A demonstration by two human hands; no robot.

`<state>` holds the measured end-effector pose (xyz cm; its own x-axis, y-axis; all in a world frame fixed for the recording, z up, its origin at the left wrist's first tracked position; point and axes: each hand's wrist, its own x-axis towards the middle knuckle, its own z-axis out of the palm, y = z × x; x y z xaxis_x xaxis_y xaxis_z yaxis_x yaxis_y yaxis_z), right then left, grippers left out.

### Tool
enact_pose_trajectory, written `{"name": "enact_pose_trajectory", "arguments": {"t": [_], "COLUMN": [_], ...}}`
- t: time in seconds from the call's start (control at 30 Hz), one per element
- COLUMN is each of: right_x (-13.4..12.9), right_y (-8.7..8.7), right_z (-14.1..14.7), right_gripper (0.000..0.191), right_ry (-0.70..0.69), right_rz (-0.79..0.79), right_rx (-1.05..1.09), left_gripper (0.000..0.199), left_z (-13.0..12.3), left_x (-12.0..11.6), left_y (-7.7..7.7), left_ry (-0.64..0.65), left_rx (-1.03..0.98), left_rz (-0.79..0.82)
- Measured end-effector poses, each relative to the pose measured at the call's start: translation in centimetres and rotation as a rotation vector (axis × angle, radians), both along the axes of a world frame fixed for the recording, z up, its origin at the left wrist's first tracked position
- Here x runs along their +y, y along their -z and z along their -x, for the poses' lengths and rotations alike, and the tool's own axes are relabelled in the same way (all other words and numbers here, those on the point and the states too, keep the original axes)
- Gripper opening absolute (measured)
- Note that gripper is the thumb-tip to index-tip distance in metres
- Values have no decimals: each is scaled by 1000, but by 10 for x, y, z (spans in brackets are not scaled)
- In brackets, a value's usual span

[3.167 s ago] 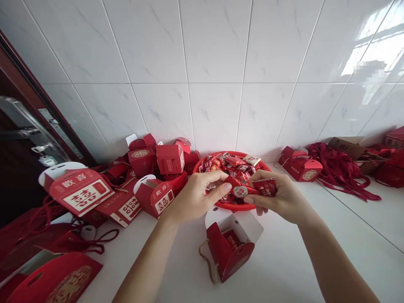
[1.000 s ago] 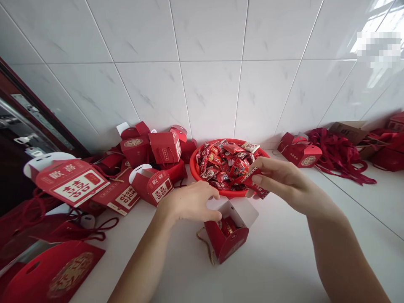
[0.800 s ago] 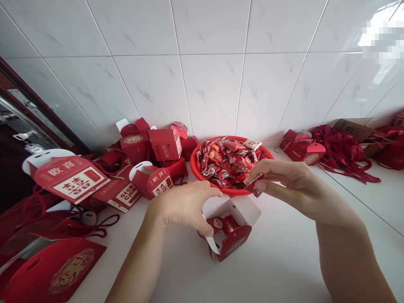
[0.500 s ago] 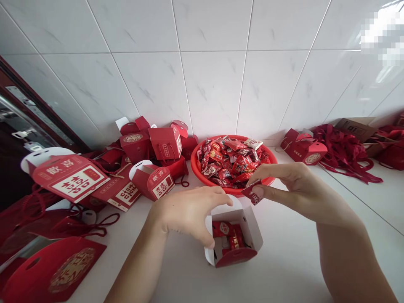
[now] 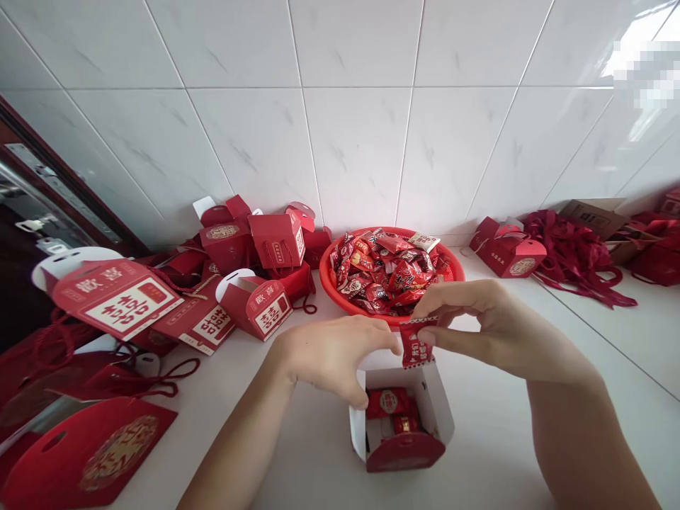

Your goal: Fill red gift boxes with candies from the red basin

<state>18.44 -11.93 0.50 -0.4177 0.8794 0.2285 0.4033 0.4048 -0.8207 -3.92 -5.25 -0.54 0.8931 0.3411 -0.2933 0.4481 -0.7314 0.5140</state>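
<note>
Between my hands on the white counter stands an open red gift box with white inner walls. Some red wrapped sweets lie on its floor. My right hand pinches a red wrapped candy between thumb and fingertips, just above the box's far edge. At the box's left side is my left hand, thumb and fingers spread apart, the thumb by the left wall. Whether that thumb touches the wall, I cannot tell. Behind my hands sits a red plastic basket heaped with wrapped candies.
Several red gift boxes crowd the counter on the left, some with cord handles. At the back right are another red box, a heap of dark red ribbons and a brown carton. A tiled wall rises behind.
My right hand has brought the candy slightly left and turned its printed face toward me. The box has shifted a little nearer and right. My left hand has moved slightly right.
</note>
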Motion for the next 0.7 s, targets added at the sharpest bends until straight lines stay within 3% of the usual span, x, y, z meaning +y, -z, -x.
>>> {"name": "enact_pose_trajectory", "arguments": {"t": [0.17, 0.43, 0.7], "right_x": [2, -5, -26], "right_y": [13, 4, 3], "right_z": [11, -2, -1], "right_gripper": [20, 17, 19], "right_ry": [-128, 78, -82], "right_rz": [56, -103, -165], "right_rx": [-91, -204, -586], "left_gripper": [68, 80, 75], "left_z": [5, 16, 16], "left_x": [2, -2, -12], "left_y": [-7, -2, -9], "left_ry": [-75, -164, -174], "left_rx": [-3, 37, 16], "left_rz": [3, -90, -89]}}
